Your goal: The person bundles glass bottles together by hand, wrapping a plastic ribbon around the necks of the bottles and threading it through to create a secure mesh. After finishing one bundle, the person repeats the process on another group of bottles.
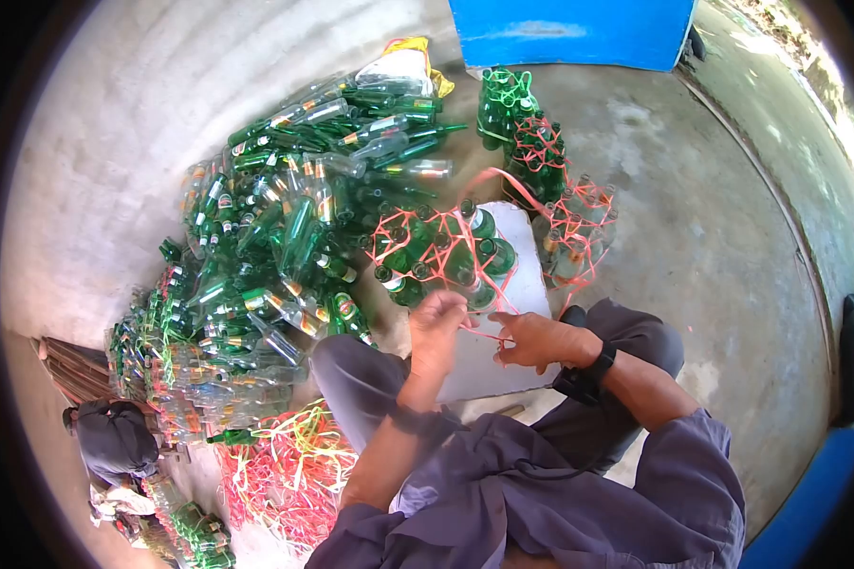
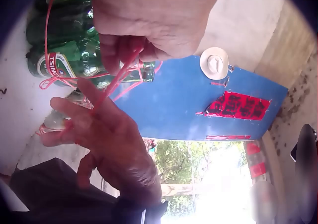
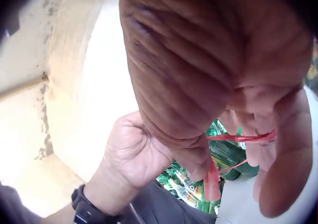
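Pink plastic strapping (image 1: 489,335) runs between the two hands, just in front of a group of green bottles (image 1: 408,242) laced with pink strap on a pale board (image 1: 514,365). The left hand (image 1: 435,327) pinches the strap between thumb and curled fingers, as the left wrist view also shows at the strap (image 2: 119,77). My right hand (image 1: 546,343) has the strap running across its fingers, some spread and some bent; in the right wrist view the strap (image 3: 243,138) passes between the fingers of the right hand (image 3: 213,70).
A large heap of loose bottles (image 1: 294,209) lies to the left. Netted bottle bundles (image 1: 539,152) stand beyond the board, others (image 1: 579,232) at its right. Tangled pink and green straps (image 1: 289,469) lie lower left. Another person (image 1: 116,438) is at far left. A blue panel (image 1: 574,33) stands behind.
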Tool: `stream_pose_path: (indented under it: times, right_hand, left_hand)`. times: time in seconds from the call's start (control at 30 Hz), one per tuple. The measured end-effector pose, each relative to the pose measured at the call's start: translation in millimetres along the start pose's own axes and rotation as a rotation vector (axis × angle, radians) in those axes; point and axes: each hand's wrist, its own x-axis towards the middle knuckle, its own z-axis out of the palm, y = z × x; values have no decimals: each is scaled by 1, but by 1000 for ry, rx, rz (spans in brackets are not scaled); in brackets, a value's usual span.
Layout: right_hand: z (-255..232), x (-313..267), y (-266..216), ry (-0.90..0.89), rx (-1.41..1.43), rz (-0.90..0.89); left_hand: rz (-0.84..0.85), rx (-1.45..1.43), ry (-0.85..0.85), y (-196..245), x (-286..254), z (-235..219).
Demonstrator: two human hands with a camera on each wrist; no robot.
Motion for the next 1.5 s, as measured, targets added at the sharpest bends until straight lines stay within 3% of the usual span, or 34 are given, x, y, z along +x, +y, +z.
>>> stream_pose_path:
  times: [0.13,0.2,0.23,0.3,0.33,0.37,0.47,0.5,0.57,0.6,0.67,0.7,0.77,0.8,0.83,0.9,0.97,1.0,1.03,1.07,1.13,1.17,1.23,1.3,1.37,1.43,1.5]
  right_hand:
    - [6,9,37,91,261,-52]
    - [7,23,68,88,836,-78]
    - [8,24,73,91,832,-75]
    - [11,28,84,336,973,127]
    - [8,39,124,65,810,-87]
    - [12,35,124,71,805,-84]
    - [24,29,119,-189,892,271]
    - [28,30,118,-189,883,277]
    - [38,30,119,-476,561,221]
    - [47,41,141,-479,557,227]
    - [64,88,213,-1217,871,-313]
    - [67,104,224,-1219,868,-309]
    - [71,123,232,-905,-685,-537]
    - [55,29,99,-218,-652,84]
    - [46,38,97,-225,-656,88]
    - [35,55,99,63,-495,127]
    - [16,46,64,111,122,66]
    - [14,49,57,112,120,67]
    - [14,52,52,178,284,-103]
    - [15,55,45,240,449,-274]
    - [20,61,28,250,540,-342]
    - [23,63,19,266,633,-410]
    - [27,67,5,248,729,-312]
    - [28,72,2,301,852,-164]
    - [30,71,4,380,737,-178]
    - [35,79,12,458,625,-191]
    - [45,100,28,779,270,-549]
  left_hand:
    - [-10,-103,5,-1,4,-6]
    - [-79,-185,16,2,3,-7]
    - [-80,-190,14,4,3,-6]
    - [-131,-185,-4,6,3,-6]
    - [-131,-191,-8,5,3,-5]
    - [-141,-179,-42,4,3,-6]
    - [-146,-159,-78,5,3,-2]
    - [-151,-142,-78,5,1,-1]
    - [-121,-123,-94,0,0,-3]
    - [-94,-94,-115,-2,-1,-4]
    - [-108,-52,-93,2,-9,-3]
    - [-120,-6,-75,3,-12,-2]
    - [-116,18,-102,-5,-21,-2]
    - [-115,45,-133,-10,-27,-1]
    - [-116,38,-128,-14,-33,0]
    - [23,236,-213,-21,-45,4]
    - [48,252,-240,-28,-54,8]
    - [76,267,-262,-30,-57,10]
    - [77,265,-258,-32,-62,13]
    - [-7,269,-285,-33,-68,15]
    - [-219,302,-337,-21,-76,18]
    - [-222,305,-335,-31,-78,17]
    - [19,350,-332,-46,-83,18]
    - [96,436,-334,-44,-86,11]
    - [172,520,-337,-23,-88,4]
    - [454,699,-231,6,-83,-6]
    - [522,756,-177,28,-69,-24]
